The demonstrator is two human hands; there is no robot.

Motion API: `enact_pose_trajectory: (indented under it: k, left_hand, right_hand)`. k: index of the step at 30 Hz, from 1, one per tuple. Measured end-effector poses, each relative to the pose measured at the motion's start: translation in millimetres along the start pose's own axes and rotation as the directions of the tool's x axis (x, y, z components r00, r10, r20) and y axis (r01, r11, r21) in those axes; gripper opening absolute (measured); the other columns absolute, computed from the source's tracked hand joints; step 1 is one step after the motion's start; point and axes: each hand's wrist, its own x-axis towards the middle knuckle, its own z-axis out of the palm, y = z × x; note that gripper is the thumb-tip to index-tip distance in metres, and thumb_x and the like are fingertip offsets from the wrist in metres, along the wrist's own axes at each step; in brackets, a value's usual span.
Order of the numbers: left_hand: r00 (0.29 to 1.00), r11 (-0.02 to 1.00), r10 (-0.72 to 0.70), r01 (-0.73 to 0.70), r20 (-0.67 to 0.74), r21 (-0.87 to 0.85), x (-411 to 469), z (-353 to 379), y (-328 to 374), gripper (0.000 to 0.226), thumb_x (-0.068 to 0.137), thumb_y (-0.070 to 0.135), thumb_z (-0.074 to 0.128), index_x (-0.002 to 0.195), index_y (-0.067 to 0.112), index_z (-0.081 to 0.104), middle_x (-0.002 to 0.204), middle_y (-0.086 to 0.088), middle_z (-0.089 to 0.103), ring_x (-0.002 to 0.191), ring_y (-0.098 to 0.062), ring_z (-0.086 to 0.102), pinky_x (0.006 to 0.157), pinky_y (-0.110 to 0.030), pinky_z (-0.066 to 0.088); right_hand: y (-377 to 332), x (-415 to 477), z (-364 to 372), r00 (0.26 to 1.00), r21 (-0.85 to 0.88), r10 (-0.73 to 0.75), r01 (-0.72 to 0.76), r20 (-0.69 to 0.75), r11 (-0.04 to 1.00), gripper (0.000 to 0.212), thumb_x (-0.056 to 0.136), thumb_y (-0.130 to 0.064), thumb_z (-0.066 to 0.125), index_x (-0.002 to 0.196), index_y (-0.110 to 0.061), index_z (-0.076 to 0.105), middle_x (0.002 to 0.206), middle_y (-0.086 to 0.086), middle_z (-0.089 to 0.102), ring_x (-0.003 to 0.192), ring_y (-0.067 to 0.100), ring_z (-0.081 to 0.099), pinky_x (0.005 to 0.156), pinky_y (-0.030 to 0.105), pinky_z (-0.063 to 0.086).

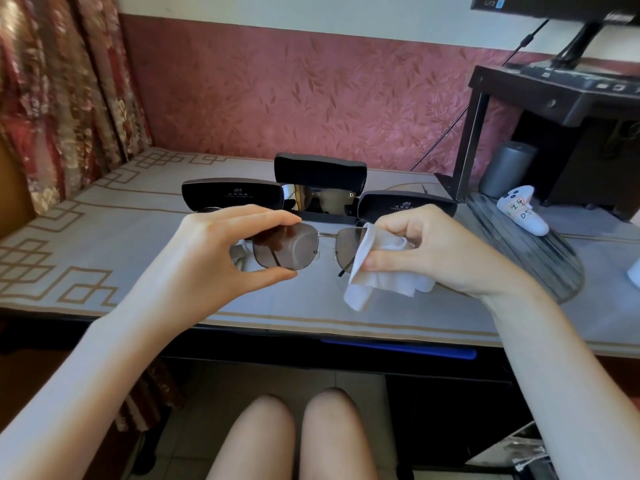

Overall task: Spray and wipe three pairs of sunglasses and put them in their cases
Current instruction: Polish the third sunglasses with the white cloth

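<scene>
Sunglasses (287, 245) with brown lenses and a thin metal frame are held up over the front part of a desk (104, 237), between a person's two bare hands. The left hand (214, 251) pinches the rim of one lens, fingertips on the top edge and thumb under the bottom edge. The right hand (433, 251) grips a white cloth (377, 278), folded around the other lens and squeezed between thumb and curled fingers; the cloth's loose end hangs below the frame. The glasses' arms cannot be clearly made out behind the hands.

Just behind the hands, three black cases stand in a row on the desk with their lids raised. The left case (232, 195) and the right case (407, 204) show pale printed logos inside their lids. The middle case (320, 171), set slightly farther back, holds a second pair of dark glasses (325, 199). What lies in the two outer cases is hidden by the hands.

The desk is covered by a pale mat with a tan geometric border. To the right lies a dark striped round mat (530, 258), with a white handheld controller (523, 209) bearing handwritten marks at its far edge. Beyond that, a grey cylinder (509, 168) stands under a dark riser (554, 98) that carries a monitor's stand. Pink leaf-patterned wallpaper (294, 98) backs the desk, and a floral curtain (52, 98) hangs at left. The person's bare knees (294, 438) show below the desk edge.
</scene>
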Motion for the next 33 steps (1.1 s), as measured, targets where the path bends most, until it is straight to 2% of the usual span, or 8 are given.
enact_pose_trajectory:
  k: [3,7,12,17,23,25,28,33]
  left_hand:
    - [1.000,1.000,0.001,-0.001,0.004,-0.017,-1.0,-1.9,-1.6,0.052,0.067,0.035,0.075,0.115,0.020,0.068,0.106,0.021,0.060,0.099,0.024,0.050,0.092,-0.001,0.039]
    - [1.000,1.000,0.001,-0.001,-0.007,-0.032,-4.6,-1.4,-2.0,0.051,0.066,0.036,0.075,0.115,0.022,0.067,0.107,0.029,0.054,0.100,0.028,0.047,0.092,0.001,0.036]
    - [1.000,1.000,0.006,-0.006,-0.006,0.005,-3.1,1.0,0.2,0.052,0.067,0.031,0.077,0.116,0.017,0.068,0.105,0.017,0.061,0.099,0.002,0.056,0.094,0.000,0.037]
    - [1.000,1.000,-0.007,0.008,-0.016,0.018,-3.2,-0.8,-0.6,0.052,0.065,0.028,0.082,0.115,0.016,0.068,0.104,0.015,0.063,0.099,-0.001,0.057,0.092,-0.003,0.039]
    - [1.000,1.000,-0.003,0.003,-0.014,-0.002,-4.3,-0.5,0.9,0.052,0.068,0.034,0.075,0.117,0.015,0.067,0.105,0.014,0.062,0.099,-0.001,0.057,0.092,-0.002,0.039]
    - [1.000,1.000,0.002,-0.002,-0.011,-0.006,-3.9,-0.7,0.3,0.052,0.068,0.033,0.074,0.117,0.015,0.067,0.106,0.014,0.063,0.100,0.000,0.057,0.093,-0.003,0.040]
    - [1.000,1.000,0.004,-0.004,-0.008,-0.013,-4.2,0.0,-2.0,0.051,0.068,0.031,0.078,0.117,0.017,0.068,0.105,0.021,0.060,0.099,0.013,0.054,0.092,-0.003,0.040]
    - [0.999,0.999,0.032,-0.032,-0.013,0.004,-2.8,3.8,2.6,0.051,0.068,0.027,0.079,0.117,0.016,0.068,0.104,0.017,0.061,0.098,0.001,0.056,0.087,-0.012,0.045]
  right_hand:
    - [-0.9,-0.5,-0.9,0.998,-0.020,0.025,-0.024,0.052,0.999,0.006,0.080,-0.002,0.074,0.079,-0.003,0.069,0.067,-0.010,0.064,0.063,0.000,0.055,0.061,0.014,0.042]
    - [0.2,-7.0,-11.6,0.987,-0.061,0.098,-0.091,0.130,0.994,0.025,0.078,-0.012,0.073,0.089,0.007,0.063,0.074,0.006,0.062,0.067,0.018,0.054,0.051,0.044,0.036]
    - [1.3,-4.4,-7.5,0.995,0.002,0.074,-0.075,0.065,0.997,0.011,0.075,-0.013,0.076,0.079,-0.005,0.071,0.071,0.004,0.067,0.065,0.010,0.057,0.058,0.018,0.042]
    - [-3.3,-0.2,5.1,0.998,0.014,0.049,-0.049,-0.036,0.999,0.010,0.082,-0.009,0.071,0.072,-0.012,0.072,0.060,-0.008,0.064,0.057,0.002,0.056,0.055,0.012,0.042]
    - [-1.5,1.4,9.4,0.977,-0.059,0.081,-0.094,-0.195,0.994,0.050,0.089,-0.051,0.055,0.085,-0.004,0.073,0.059,0.006,0.057,0.061,0.018,0.044,0.051,0.025,0.026]
    - [-3.7,1.1,10.2,0.979,-0.028,0.087,-0.094,-0.186,0.995,0.045,0.094,-0.044,0.055,0.083,-0.004,0.072,0.058,0.003,0.061,0.060,0.016,0.048,0.047,0.021,0.029]
    - [-8.7,-0.4,11.4,0.996,-0.076,0.002,-0.009,-0.089,0.997,0.013,0.081,-0.026,0.075,0.081,-0.013,0.073,0.070,-0.004,0.065,0.068,0.004,0.054,0.063,0.014,0.041]
    - [-15.0,7.2,20.6,0.991,-0.145,-0.011,-0.009,-0.135,0.989,0.016,0.069,-0.019,0.085,0.067,-0.018,0.069,0.061,-0.007,0.064,0.057,-0.001,0.053,0.055,0.011,0.038]
